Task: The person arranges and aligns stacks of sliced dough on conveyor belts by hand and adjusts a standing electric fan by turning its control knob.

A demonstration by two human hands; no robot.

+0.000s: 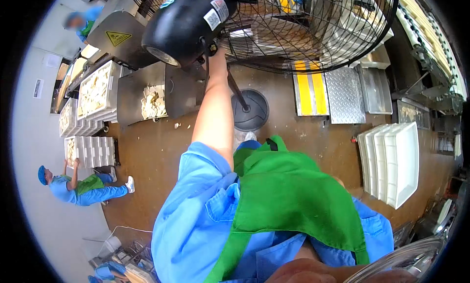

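Observation:
A large black pedestal fan fills the top of the view, its motor housing in front of its wire guard. My left arm stretches forward to the fan, and my left hand is at its neck, just behind the housing. The housing hides the fingers, so their grip does not show. Below, the fan's pole runs down to a round black base on the floor. My right hand is out of sight; only a sliver of skin shows beside my green apron.
White crates stand stacked at right. A metal ramp with yellow stripes lies beyond the base. At left, a co-worker holds a crate stack; a filled crate and a steel machine with pale pieces are nearby.

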